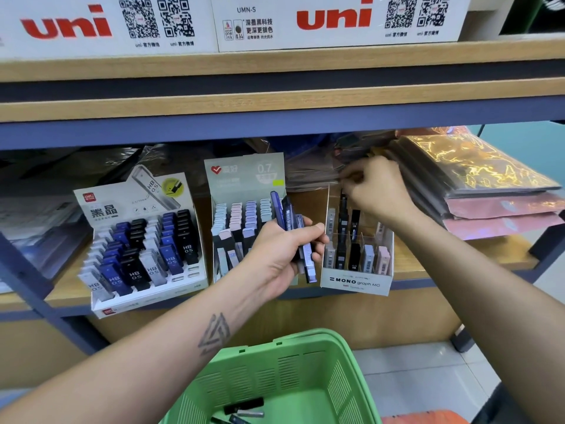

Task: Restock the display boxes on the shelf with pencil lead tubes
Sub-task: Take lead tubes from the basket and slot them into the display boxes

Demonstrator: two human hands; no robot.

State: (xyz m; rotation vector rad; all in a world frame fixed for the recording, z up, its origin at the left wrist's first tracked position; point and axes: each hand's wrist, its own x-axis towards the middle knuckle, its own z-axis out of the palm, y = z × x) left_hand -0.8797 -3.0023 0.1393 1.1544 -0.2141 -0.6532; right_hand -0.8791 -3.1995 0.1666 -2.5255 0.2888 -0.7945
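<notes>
Three display boxes stand on the wooden shelf [428, 264]: a Deli HB 0.5 box [146, 298] at left, a 0.7 box [244, 175] in the middle, and a MONO graph MG box [356, 283] at right. My left hand [281, 255] grips a bunch of dark blue lead tubes [289, 215] in front of the middle box. My right hand [376, 191] hovers over the back row of the MONO box, its fingers pinching a black lead tube [344, 206] that stands in a back slot.
A green plastic basket [305, 362] sits below my arms with a few loose tubes [244, 407] at its bottom. Stacked shiny folders [477, 179] lie on the shelf at right. White uni cartons [336, 22] fill the upper shelf.
</notes>
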